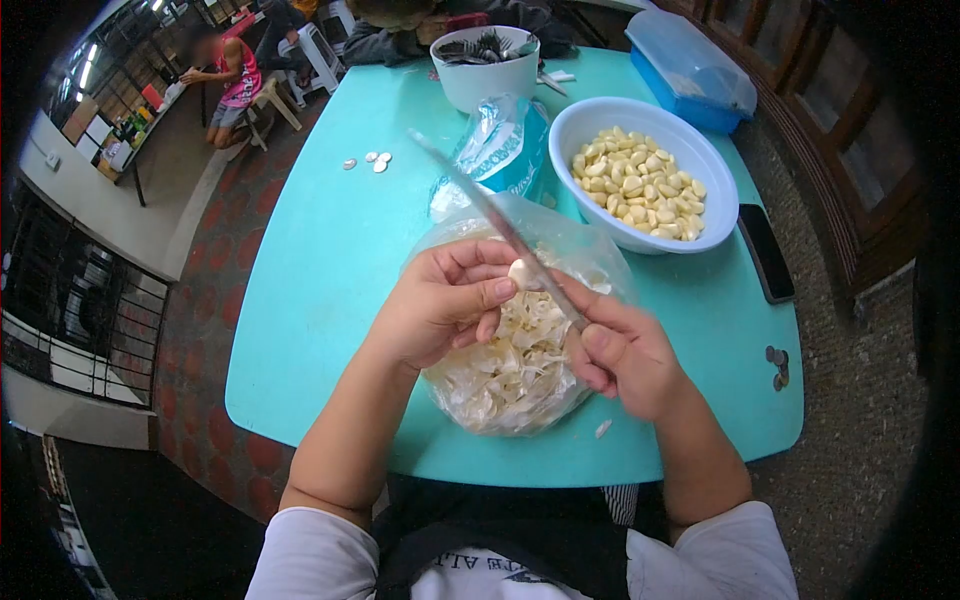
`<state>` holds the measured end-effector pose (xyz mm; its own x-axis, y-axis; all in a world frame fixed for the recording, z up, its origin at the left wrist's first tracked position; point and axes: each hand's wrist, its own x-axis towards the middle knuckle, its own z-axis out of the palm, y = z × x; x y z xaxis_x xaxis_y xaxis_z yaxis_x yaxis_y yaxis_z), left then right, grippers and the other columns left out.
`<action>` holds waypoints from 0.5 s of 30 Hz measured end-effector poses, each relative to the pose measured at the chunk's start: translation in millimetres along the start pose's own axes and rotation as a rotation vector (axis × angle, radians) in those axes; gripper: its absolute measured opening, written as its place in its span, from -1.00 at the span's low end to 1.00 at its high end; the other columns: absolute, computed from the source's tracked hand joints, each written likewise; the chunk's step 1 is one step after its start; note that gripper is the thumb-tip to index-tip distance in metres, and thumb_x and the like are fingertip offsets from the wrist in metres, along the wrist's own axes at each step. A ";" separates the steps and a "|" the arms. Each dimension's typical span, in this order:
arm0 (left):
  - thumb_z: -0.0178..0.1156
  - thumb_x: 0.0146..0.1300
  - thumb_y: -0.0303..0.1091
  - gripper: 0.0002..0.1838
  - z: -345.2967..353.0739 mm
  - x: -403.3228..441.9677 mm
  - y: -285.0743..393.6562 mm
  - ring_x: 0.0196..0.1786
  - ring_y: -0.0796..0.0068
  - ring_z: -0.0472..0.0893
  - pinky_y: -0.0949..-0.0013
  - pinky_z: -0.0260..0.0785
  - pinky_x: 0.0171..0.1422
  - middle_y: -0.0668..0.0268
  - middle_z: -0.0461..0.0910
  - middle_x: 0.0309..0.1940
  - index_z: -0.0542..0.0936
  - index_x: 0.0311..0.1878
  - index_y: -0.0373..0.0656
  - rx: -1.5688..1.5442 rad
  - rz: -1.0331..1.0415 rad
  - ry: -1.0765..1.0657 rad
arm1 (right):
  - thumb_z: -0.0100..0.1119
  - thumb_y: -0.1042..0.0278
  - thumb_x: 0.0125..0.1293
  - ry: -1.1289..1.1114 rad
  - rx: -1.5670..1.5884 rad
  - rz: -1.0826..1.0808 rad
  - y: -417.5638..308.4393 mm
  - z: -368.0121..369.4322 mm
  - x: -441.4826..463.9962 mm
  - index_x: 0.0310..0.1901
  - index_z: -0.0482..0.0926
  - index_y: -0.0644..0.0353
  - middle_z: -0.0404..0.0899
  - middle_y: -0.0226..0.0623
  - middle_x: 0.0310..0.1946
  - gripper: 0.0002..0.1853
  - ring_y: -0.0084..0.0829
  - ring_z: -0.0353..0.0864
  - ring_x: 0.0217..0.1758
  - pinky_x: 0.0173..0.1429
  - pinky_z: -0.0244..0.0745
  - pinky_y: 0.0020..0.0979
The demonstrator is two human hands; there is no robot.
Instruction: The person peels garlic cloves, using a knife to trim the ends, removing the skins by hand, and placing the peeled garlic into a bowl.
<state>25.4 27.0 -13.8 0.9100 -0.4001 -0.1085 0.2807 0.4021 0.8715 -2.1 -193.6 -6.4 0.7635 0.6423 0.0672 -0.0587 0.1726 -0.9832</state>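
Note:
My left hand (pixel 455 300) pinches a whitish garlic clove (pixel 522 275) between thumb and fingers. In my right hand (pixel 625 350) is a long knife (pixel 500 222), its blade slanting up and left past the clove. The blade looks slightly blurred and crosses right beside the clove. Below both hands lies a clear plastic bag (pixel 500 395) filled with papery garlic skins. To the right, a pale blue bowl (pixel 722 220) holds several peeled cloves (pixel 640 185).
Behind the bag on the turquoise table (pixel 320 300) are a teal plastic pack (pixel 505 145) and a white tub (pixel 490 85) of utensils. A blue lidded box (pixel 690 75), phone (pixel 766 252) and coins (pixel 380 160) sit around. People are beyond the table.

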 end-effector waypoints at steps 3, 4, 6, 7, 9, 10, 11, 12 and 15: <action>0.19 0.19 -0.52 -0.74 -1.7 -0.9 2.8 -0.63 0.67 0.49 0.70 0.17 -0.68 0.22 0.62 -0.26 0.50 -0.03 -0.32 -0.005 -0.008 -0.088 | -0.18 0.21 0.43 0.042 0.060 -0.019 -0.5 0.4 0.6 0.39 0.09 0.24 0.28 -0.59 -0.63 -0.44 -0.77 0.13 -0.66 -0.57 0.08 -0.71; 0.19 0.19 -0.53 -0.75 -1.5 -1.1 2.5 -0.63 0.67 0.49 0.70 0.18 -0.67 0.20 0.63 -0.24 0.50 -0.05 -0.32 0.018 -0.005 -0.072 | -0.19 0.18 0.44 0.057 0.059 -0.013 -1.4 0.6 0.8 0.39 0.09 0.24 0.20 -0.62 -0.70 -0.44 -0.77 0.13 -0.68 -0.58 0.07 -0.71; 0.18 0.19 -0.54 -0.78 -0.5 -0.7 1.1 -0.63 0.68 0.49 0.70 0.20 -0.66 0.17 0.63 -0.21 0.50 -0.08 -0.31 0.066 0.000 -0.039 | -0.18 0.17 0.44 0.107 0.082 -0.016 -0.8 0.1 0.9 0.38 0.09 0.24 0.24 -0.60 -0.69 -0.44 -0.77 0.13 -0.69 -0.60 0.06 -0.71; 0.18 0.20 -0.54 -0.79 0.7 -0.4 1.0 -0.63 0.68 0.49 0.70 0.21 -0.66 0.17 0.63 -0.20 0.50 -0.09 -0.30 0.072 0.023 -0.031 | -0.18 0.16 0.44 0.132 0.094 -0.017 -0.5 -0.3 0.7 0.38 0.10 0.24 0.26 -0.59 -0.68 -0.44 -0.78 0.14 -0.69 -0.61 0.06 -0.71; 0.17 0.20 -0.54 -0.81 3.5 0.0 0.9 -0.63 0.68 0.48 0.69 0.23 -0.64 0.18 0.63 -0.19 0.50 -0.11 -0.29 0.086 0.068 -0.014 | -0.19 0.16 0.44 0.127 0.101 -0.051 -4.2 -4.1 0.6 0.38 0.08 0.25 0.28 -0.58 -0.69 -0.43 -0.78 0.15 -0.69 -0.61 0.07 -0.71; 0.18 0.20 -0.54 -0.81 3.5 0.7 -0.5 -0.63 0.69 0.48 0.68 0.22 -0.64 0.20 0.63 -0.21 0.50 -0.12 -0.29 0.077 0.087 -0.006 | -0.19 0.16 0.44 0.124 0.105 -0.068 -5.6 -5.4 0.8 0.38 0.08 0.25 0.28 -0.57 -0.69 -0.43 -0.78 0.16 -0.69 -0.61 0.07 -0.72; 0.18 0.20 -0.53 -0.82 2.8 1.8 -2.8 -0.63 0.69 0.47 0.68 0.21 -0.64 0.22 0.63 -0.23 0.50 -0.12 -0.28 0.069 0.106 0.003 | -0.17 0.17 0.44 0.144 0.098 -0.063 -5.6 -5.1 1.5 0.38 0.09 0.26 0.30 -0.56 -0.68 -0.44 -0.78 0.17 -0.69 -0.61 0.08 -0.72; 0.19 0.20 -0.52 -0.82 1.9 2.6 -4.5 -0.63 0.69 0.47 0.67 0.19 -0.64 0.24 0.63 -0.25 0.50 -0.12 -0.27 0.061 0.124 0.011 | -0.16 0.19 0.43 0.165 0.091 -0.059 -5.4 -4.3 2.3 0.38 0.10 0.26 0.31 -0.56 -0.68 -0.44 -0.77 0.18 -0.69 -0.61 0.08 -0.72; 0.22 0.19 -0.50 -0.80 -1.3 3.2 -5.6 -0.63 0.69 0.46 0.66 0.15 -0.65 0.30 0.60 -0.34 0.51 -0.11 -0.27 0.098 0.112 0.034 | -0.06 0.26 0.40 0.192 0.049 -0.002 -1.9 -4.3 4.4 0.36 0.14 0.25 0.35 -0.54 -0.67 -0.45 -0.77 0.21 -0.69 -0.60 0.10 -0.71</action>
<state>27.2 24.6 -19.7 0.9441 -0.3290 -0.0228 0.1475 0.3594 0.9215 4.1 -194.4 -5.0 0.8720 0.4885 0.0310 -0.0847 0.2129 -0.9734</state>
